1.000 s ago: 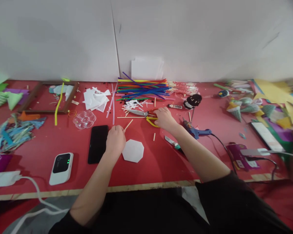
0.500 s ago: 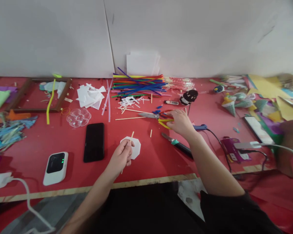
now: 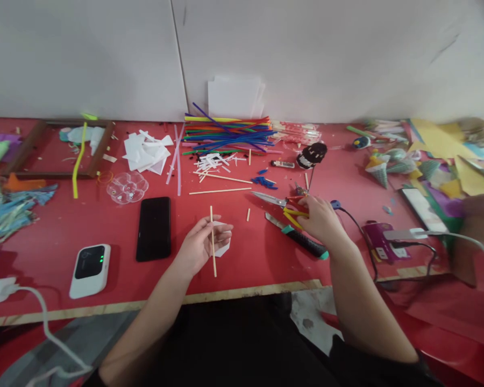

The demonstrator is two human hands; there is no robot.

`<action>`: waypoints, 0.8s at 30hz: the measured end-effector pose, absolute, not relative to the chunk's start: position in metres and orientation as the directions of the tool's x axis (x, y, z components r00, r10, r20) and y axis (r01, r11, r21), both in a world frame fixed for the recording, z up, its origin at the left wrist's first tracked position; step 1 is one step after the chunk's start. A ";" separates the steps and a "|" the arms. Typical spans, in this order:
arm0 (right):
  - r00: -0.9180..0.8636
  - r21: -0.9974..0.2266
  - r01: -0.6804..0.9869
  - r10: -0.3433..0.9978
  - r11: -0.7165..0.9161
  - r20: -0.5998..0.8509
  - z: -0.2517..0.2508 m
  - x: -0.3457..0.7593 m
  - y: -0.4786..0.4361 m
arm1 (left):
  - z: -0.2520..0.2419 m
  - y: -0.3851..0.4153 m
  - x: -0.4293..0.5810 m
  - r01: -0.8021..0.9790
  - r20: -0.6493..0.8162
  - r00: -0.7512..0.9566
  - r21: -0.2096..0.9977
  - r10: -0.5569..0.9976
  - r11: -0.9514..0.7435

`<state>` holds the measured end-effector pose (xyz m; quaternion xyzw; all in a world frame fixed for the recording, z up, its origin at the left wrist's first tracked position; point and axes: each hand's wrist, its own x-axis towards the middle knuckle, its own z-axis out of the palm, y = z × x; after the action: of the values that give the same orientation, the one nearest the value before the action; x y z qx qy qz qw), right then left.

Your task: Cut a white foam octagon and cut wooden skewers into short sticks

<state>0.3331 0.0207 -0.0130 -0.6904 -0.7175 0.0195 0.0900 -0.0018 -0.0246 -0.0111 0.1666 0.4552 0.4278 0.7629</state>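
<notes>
Between the thumb and fingers of my left hand (image 3: 197, 244) is a thin wooden stick (image 3: 213, 252), pointing away from me. The other fingers of that hand are loosely spread. Partly hidden under them, a white many-sided paper piece (image 3: 225, 248) lies on the red table. My right hand (image 3: 325, 223) is closed around the handles of the scissors (image 3: 272, 199), which have red and yellow grips. Their blades are close together and point left. Beneath my right hand, a utility knife (image 3: 304, 240) with a black and teal handle rests on the table.
Two wooden sticks and white scraps (image 3: 212, 164) lie before the colourful pipe cleaners (image 3: 228, 134). A black phone (image 3: 154, 228) and white device (image 3: 90, 270) lie to the left. A corded blue-handled tool (image 3: 335, 205) and purple power strip (image 3: 383, 240) are right. Another person's arm (image 3: 471, 236) is far right.
My right hand has drawn the scissors to the right and nearer to me. In my left hand the stick has swung more lengthwise, and the fingers have opened out beside it.
</notes>
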 end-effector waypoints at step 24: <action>-0.488 -0.604 0.692 0.873 0.395 0.011 -0.004 0.217 0.038 | -0.001 0.018 -0.017 -0.098 -0.371 0.145 0.917 0.917 0.387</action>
<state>0.2167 0.0375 -0.0037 -0.4779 -0.8186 0.2721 0.1656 -0.0172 0.0183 -0.0007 0.3912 0.5236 0.3918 0.6475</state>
